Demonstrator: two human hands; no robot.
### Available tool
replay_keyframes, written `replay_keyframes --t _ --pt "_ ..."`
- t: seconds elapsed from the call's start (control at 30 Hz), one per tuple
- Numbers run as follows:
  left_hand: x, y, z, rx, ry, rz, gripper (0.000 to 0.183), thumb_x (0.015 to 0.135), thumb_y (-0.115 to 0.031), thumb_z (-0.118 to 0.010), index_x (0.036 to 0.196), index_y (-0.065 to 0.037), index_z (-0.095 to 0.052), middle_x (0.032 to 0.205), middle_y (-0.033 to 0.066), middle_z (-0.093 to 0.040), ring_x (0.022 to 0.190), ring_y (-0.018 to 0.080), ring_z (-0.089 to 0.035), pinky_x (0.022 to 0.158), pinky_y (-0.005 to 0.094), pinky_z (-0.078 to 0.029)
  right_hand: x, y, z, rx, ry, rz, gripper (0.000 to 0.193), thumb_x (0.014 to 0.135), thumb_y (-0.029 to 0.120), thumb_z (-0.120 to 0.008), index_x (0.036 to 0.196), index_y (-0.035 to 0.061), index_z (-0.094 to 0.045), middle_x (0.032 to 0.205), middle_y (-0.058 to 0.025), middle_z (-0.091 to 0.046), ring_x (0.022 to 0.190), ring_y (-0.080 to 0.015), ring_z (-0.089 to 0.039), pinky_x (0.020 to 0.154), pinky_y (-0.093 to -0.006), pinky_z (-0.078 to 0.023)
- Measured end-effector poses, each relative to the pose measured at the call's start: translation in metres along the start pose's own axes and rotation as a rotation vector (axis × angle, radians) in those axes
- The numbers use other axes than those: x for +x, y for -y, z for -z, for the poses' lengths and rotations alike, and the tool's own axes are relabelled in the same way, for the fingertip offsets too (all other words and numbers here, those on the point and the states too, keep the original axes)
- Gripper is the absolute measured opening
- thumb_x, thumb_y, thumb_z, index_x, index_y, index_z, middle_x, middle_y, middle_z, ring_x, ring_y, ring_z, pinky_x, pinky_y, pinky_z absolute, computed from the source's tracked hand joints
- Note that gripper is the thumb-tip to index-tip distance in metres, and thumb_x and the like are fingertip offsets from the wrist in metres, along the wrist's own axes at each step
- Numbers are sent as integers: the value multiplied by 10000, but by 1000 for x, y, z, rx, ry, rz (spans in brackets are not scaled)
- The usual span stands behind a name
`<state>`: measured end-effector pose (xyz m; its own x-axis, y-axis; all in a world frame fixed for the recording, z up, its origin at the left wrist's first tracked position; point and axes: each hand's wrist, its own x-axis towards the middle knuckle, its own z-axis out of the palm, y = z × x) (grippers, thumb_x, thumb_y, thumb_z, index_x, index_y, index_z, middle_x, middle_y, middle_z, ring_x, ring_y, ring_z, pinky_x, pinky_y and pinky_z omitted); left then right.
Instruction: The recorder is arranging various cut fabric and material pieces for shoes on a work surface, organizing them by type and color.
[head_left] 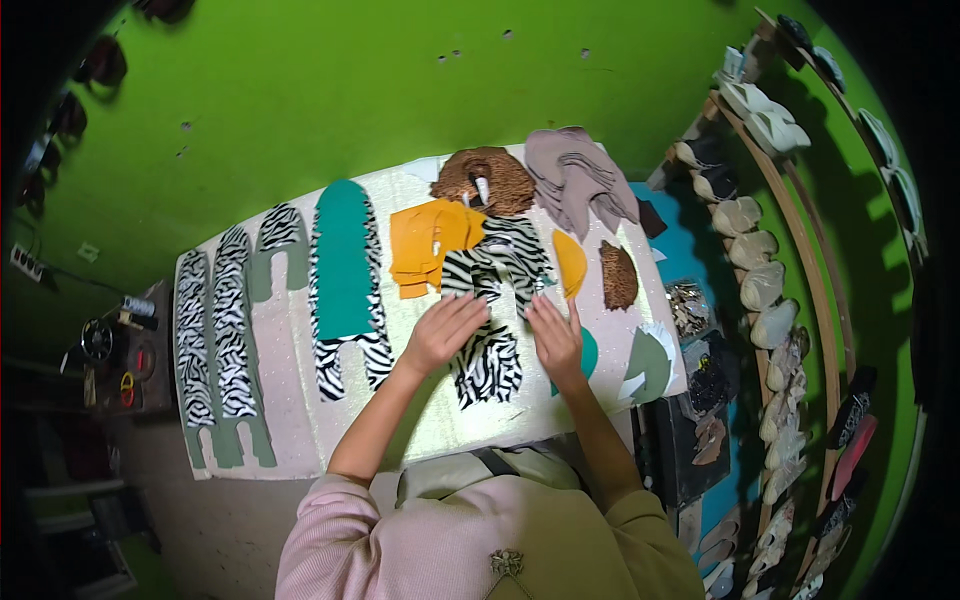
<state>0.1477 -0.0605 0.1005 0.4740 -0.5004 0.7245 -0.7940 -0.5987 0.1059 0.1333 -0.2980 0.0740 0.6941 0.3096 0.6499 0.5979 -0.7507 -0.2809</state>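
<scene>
Black-and-white zebra-print pieces [512, 245] lie in front of me at the middle of the table, cut in curved U-like shapes. My left hand [445, 332] rests with outstretched fingers on the left edge of these pieces. On their right side, my right hand [557, 340] has its fingers extended, touching the edge. Another zebra-print piece [488, 370] lies nearer to me, between my forearms. Stacked yellow pieces [415, 245] sit just beyond my left hand. A single yellow half-oval [569, 263] lies past my right hand, and a teal piece [588, 352] is partly hidden behind that hand.
Long zebra-print and grey-green strips [234, 320] and a teal panel [342, 260] cover the table's left side. Brown textured pieces [500, 180] and mauve fabric [575, 175] lie at the back. Shelves of shoes [760, 285] stand along the right, cluttered trays [705, 380] beside the table.
</scene>
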Motion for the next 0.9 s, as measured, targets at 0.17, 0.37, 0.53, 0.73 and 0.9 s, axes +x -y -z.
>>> replay_keyframes --t 0.17,0.37,0.53,0.73,0.9 --pt "-73 -29 62 45 135 -3 285 817 -62 -562 1083 -45 -663 1129 105 -655 1076 237 -615 957 369 -453 -37 54 -8 182 179 203 284 864 48 -509 1118 56 -636 1185 -103 -630 1134 -228 -589 992 -434 -413" --pt "-150 -59 103 33 228 78 277 833 -67 -569 1097 -54 -654 1157 88 -646 1097 221 -607 984 373 -439 -58 99 -15 272 315 348 294 868 90 -506 1135 76 -630 1198 -71 -620 1141 -192 -580 971 -383 -439" --pt "-188 -77 100 -47 284 123 298 840 -74 -568 1130 -50 -633 1170 82 -641 1126 215 -594 979 358 -450 -85 116 -17 305 443 400 321 871 119 -495 1172 93 -604 1231 -42 -601 1171 -182 -556 993 -387 -424" --pt "-214 -82 92 -83 383 99 334 844 -86 -552 1172 -51 -604 1230 80 -604 1147 207 -576 978 343 -458 -117 121 -27 277 509 391 342 857 118 -505 1187 95 -589 1260 -40 -581 1177 -182 -547 1010 -395 -411" --pt "-223 -75 89 -105 430 60 346 842 -101 -564 1184 -56 -596 1254 78 -585 1153 221 -565 968 350 -462 -129 122 -32 236 506 357 350 831 124 -546 1176 95 -597 1262 -44 -577 1175 -183 -546 1027 -401 -393"
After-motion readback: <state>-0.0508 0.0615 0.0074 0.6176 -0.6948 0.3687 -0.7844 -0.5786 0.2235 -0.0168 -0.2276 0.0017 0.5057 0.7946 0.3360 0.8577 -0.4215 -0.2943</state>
